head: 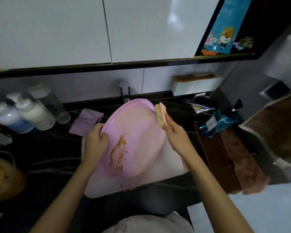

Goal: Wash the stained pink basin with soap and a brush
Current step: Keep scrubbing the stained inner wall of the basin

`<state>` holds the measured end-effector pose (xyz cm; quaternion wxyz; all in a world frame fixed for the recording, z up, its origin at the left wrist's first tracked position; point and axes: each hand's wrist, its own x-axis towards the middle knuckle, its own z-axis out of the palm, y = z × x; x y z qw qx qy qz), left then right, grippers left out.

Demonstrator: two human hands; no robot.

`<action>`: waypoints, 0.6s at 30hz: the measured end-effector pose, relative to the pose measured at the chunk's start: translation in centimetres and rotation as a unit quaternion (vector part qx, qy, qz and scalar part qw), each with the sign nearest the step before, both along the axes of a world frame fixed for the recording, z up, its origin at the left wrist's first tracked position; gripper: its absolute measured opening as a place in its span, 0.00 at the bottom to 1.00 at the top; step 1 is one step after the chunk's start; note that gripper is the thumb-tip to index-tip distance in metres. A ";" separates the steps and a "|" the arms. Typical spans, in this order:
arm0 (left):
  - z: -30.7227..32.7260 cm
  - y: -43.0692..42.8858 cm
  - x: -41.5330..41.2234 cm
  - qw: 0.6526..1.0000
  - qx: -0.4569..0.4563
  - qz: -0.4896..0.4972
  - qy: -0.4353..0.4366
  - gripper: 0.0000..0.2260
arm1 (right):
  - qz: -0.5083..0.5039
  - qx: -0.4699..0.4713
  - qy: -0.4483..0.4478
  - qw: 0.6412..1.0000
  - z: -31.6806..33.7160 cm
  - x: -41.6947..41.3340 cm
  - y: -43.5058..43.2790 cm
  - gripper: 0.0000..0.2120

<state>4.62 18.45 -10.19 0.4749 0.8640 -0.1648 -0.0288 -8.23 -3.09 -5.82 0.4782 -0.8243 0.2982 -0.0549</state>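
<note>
Over the sink (171, 163), you tilt the pink basin (133, 137) so its stain (118, 153) faces you; left hand (96, 137) grips the rim, right hand (175, 132) grips the brush (160, 117) at the far rim.

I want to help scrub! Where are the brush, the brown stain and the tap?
brush (159, 116): head view, on its bristles.
brown stain (120, 142): head view, thick top of the smear in the pink basin (138, 130).
tap (125, 92): head view, on its upright body.
</note>
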 end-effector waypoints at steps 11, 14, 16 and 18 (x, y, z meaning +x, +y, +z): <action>-0.4 -2.6 2.9 0.998 0.047 0.004 -0.046 0.19 | 0.201 -0.271 0.114 0.934 2.6 0.7 0.8 0.23; -0.7 -2.6 3.7 0.998 0.050 -0.002 -0.046 0.18 | 0.198 -0.238 0.132 0.942 2.7 0.1 -0.5 0.22; -0.8 -2.7 3.6 0.997 0.056 0.009 -0.059 0.18 | 0.142 -0.235 0.129 0.953 1.6 2.0 -1.9 0.21; -0.7 -3.0 3.6 0.996 0.060 0.012 -0.069 0.19 | 0.082 -0.229 0.101 0.965 0.4 3.5 -1.9 0.22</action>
